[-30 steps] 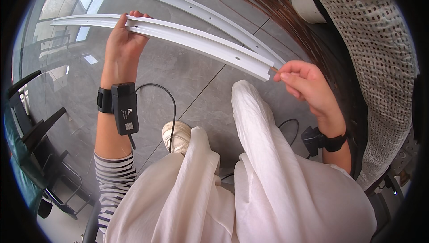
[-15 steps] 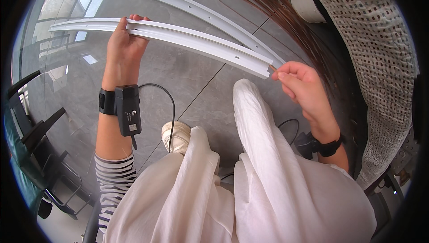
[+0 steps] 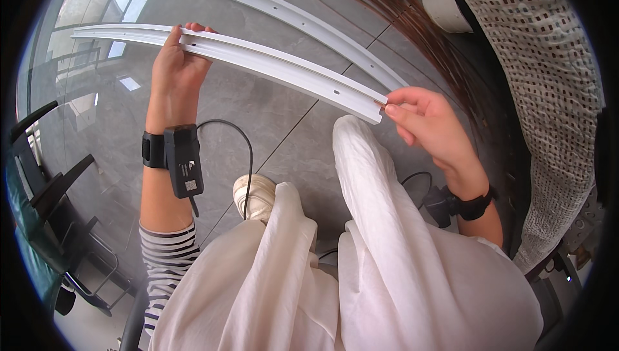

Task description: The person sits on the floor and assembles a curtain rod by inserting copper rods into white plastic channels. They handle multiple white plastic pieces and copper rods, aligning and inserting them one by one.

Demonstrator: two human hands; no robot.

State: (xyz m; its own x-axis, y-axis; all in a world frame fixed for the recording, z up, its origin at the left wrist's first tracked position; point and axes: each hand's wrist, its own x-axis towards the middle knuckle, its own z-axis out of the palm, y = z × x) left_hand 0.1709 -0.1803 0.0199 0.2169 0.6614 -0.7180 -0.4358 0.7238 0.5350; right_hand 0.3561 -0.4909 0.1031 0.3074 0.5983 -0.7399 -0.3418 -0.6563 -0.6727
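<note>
a white channel (image 3: 277, 60) is grasped by the left grip (image 3: 178, 67); a brown strip (image 3: 380, 103), partly inside the channel, by the right grip (image 3: 427, 120).

The left forearm (image 3: 161, 193) extends nearly straight ahead; the left hand (image 3: 182, 67) grips, thumb (image 3: 173, 36) opposing the bent fingers (image 3: 200, 27). The right forearm (image 3: 482, 225) angles forward and leftward; the right hand (image 3: 429, 122) pinches between thumb and index finger (image 3: 409, 95).

Glossy grey tiled floor (image 3: 290, 100), bright paned windows (image 3: 134, 8) by its upper-left corner, chair (image 3: 68, 179) along its left edge
</note>
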